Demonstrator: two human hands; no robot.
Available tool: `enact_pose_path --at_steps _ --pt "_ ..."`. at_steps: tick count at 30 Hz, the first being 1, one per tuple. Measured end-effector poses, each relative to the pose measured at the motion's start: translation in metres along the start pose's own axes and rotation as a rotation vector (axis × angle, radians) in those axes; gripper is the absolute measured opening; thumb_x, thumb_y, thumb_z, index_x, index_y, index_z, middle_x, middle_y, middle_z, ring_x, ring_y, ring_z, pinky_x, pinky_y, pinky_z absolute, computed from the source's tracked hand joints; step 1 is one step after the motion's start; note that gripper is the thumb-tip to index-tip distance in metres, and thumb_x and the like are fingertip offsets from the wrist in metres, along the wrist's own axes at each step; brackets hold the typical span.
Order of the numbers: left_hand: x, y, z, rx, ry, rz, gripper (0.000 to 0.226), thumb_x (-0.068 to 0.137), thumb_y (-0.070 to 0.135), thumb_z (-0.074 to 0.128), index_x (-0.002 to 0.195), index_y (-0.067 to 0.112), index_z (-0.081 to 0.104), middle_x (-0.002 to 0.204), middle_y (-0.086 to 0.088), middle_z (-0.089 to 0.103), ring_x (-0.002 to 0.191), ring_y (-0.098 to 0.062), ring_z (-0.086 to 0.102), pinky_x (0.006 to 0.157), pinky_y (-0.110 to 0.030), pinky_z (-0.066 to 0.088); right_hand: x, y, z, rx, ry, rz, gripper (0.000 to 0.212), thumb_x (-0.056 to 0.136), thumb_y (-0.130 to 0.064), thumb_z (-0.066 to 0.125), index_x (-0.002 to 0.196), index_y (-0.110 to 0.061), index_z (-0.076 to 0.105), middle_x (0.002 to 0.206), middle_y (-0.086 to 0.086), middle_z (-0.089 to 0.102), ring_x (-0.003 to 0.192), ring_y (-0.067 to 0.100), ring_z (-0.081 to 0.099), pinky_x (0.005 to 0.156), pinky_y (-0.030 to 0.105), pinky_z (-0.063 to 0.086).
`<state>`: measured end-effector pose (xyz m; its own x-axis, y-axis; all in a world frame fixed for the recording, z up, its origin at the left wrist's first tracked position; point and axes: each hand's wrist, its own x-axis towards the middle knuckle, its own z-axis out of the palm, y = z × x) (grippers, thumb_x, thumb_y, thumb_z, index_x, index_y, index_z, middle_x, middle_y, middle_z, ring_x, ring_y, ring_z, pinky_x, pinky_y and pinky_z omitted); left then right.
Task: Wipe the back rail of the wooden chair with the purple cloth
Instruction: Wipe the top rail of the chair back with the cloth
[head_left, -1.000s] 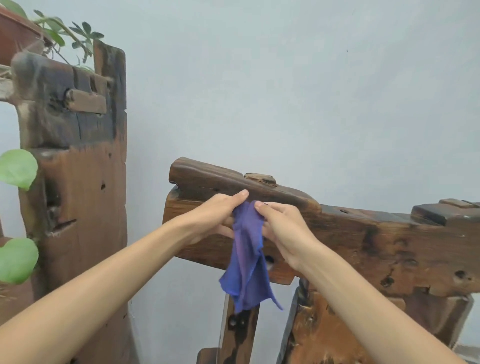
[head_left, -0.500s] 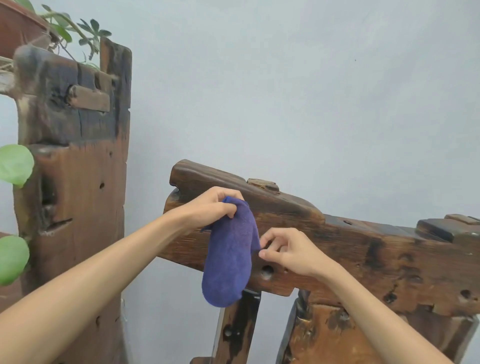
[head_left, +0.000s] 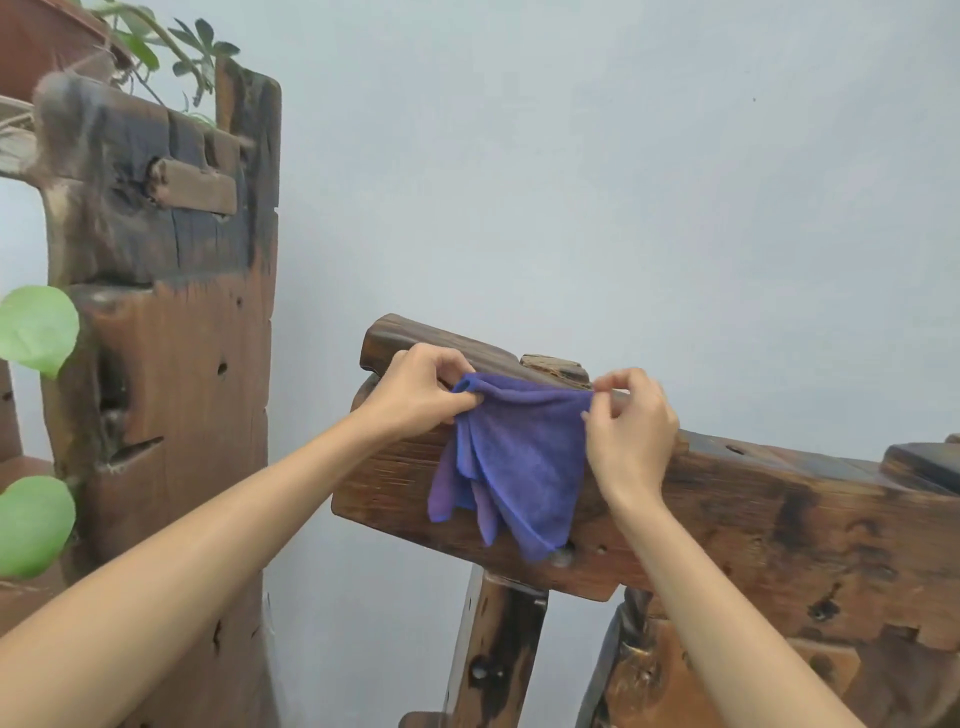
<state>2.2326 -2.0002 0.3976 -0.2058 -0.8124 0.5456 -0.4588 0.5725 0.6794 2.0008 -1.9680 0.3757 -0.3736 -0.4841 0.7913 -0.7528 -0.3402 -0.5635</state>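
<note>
Purple cloth (head_left: 519, 457): spread along its upper edge between two hands and hanging in loose folds down the near face of the chair's back rail. Its top edge lies at the rail's upper edge; its lowest corner reaches close to the rail's bottom edge.
Left hand (head_left: 421, 395): at the cloth's upper left corner. Fingers curled, thumb and fingers pinching a small bunched fold of the fabric. The hand rests against the rail near its left end.
Right hand (head_left: 631, 421): at the cloth's upper right corner. Thumb and forefinger closed together on the fabric edge; remaining fingers curled inward. The back of the hand faces the viewer.
Back rail (head_left: 753, 519): a heavy, dark-stained wooden beam, weathered, with knots, holes and dark patches. It runs from left of centre off to the right. A small wooden peg (head_left: 553, 366) stands out of its top just above the cloth.
Chair uprights: one wooden post (head_left: 493, 649) below the rail under the cloth; a broader carved back panel (head_left: 675, 670) beside it to the right.
Wooden stand (head_left: 171, 364): a tall, rough timber piece of similar wood, well left of the chair, apart from it.
Plants: a terracotta pot (head_left: 36, 41) with leafy stems on top of the stand; two round green leaves (head_left: 36, 327) at the left edge.
Wall (head_left: 571, 156): plain pale grey, behind everything.
</note>
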Motion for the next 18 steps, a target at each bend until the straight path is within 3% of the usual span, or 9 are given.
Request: enact_pose_path --at_steps 2,4,5,7,10,14,18 --pt "0.003 0.001 0.008 0.092 0.115 0.012 0.008 0.079 0.019 0.077 0.086 0.019 0.079 0.078 0.003 0.078 0.067 0.004 0.066 0.062 -0.012 0.049 -0.021 -0.009 0.034 0.079 -0.065 -0.055 0.02 0.095 -0.008 0.056 0.11 -0.015 0.068 0.125 0.008 0.066 0.122 0.029 0.062 0.097 0.023 0.04" --pt "0.002 -0.002 0.007 0.16 0.145 0.03 0.009 0.077 0.022 0.077 0.085 0.019 0.079 0.079 0.005 0.078 0.073 -0.001 0.068 0.064 -0.011 0.048 -0.055 -0.007 0.069 -0.027 -0.19 -0.227 0.044 0.101 -0.018 0.054 0.144 -0.009 0.053 0.161 0.013 0.039 0.156 0.028 0.026 0.124 0.027 0.019" --pt "0.0 -0.006 0.004 0.195 0.131 0.046 0.009 0.077 0.023 0.077 0.085 0.019 0.078 0.078 0.005 0.077 0.076 -0.005 0.07 0.069 -0.017 0.052 -0.069 0.0 0.084 -0.111 -0.224 -0.314 0.056 0.103 -0.023 0.052 0.156 -0.01 0.039 0.17 0.013 0.022 0.161 0.027 0.01 0.129 0.033 0.008" --pt "-0.005 -0.014 -0.001 0.232 0.079 0.058 0.008 0.077 0.024 0.075 0.083 0.019 0.078 0.076 0.006 0.076 0.078 -0.008 0.071 0.075 -0.03 0.057 -0.087 0.015 0.101 -0.235 -0.205 -0.382 0.068 0.105 -0.031 0.048 0.164 -0.014 0.019 0.174 0.01 0.004 0.162 0.024 -0.001 0.13 0.038 0.0" --pt "-0.013 -0.029 -0.009 0.199 0.052 0.015 0.01 0.08 0.028 0.076 0.085 0.02 0.078 0.075 0.006 0.076 0.074 -0.005 0.07 0.073 -0.034 0.059 -0.095 0.02 0.122 -0.222 -0.054 -0.373 0.07 0.104 -0.034 0.048 0.164 -0.02 0.016 0.172 0.008 0.015 0.161 0.02 0.007 0.13 0.038 0.004" --pt "-0.014 -0.044 -0.024 0.165 0.142 -0.003 0.009 0.081 0.028 0.077 0.083 0.02 0.077 0.074 0.008 0.075 0.07 -0.003 0.07 0.072 -0.034 0.06 -0.081 0.022 0.136 -0.178 0.033 -0.628 0.049 0.103 -0.028 0.057 0.15 -0.022 0.041 0.163 0.001 0.037 0.159 0.013 0.017 0.129 0.039 0.013" --pt "-0.008 -0.053 -0.048 0.08 0.331 0.019 0.014 0.081 0.035 0.074 0.081 0.021 0.072 0.075 0.01 0.073 0.07 -0.004 0.068 0.065 -0.018 0.052 -0.038 -0.012 0.145 -0.321 0.113 -0.843 0.042 0.107 -0.029 0.057 0.149 -0.027 0.054 0.158 -0.002 0.049 0.153 0.02 0.035 0.125 0.044 0.024"
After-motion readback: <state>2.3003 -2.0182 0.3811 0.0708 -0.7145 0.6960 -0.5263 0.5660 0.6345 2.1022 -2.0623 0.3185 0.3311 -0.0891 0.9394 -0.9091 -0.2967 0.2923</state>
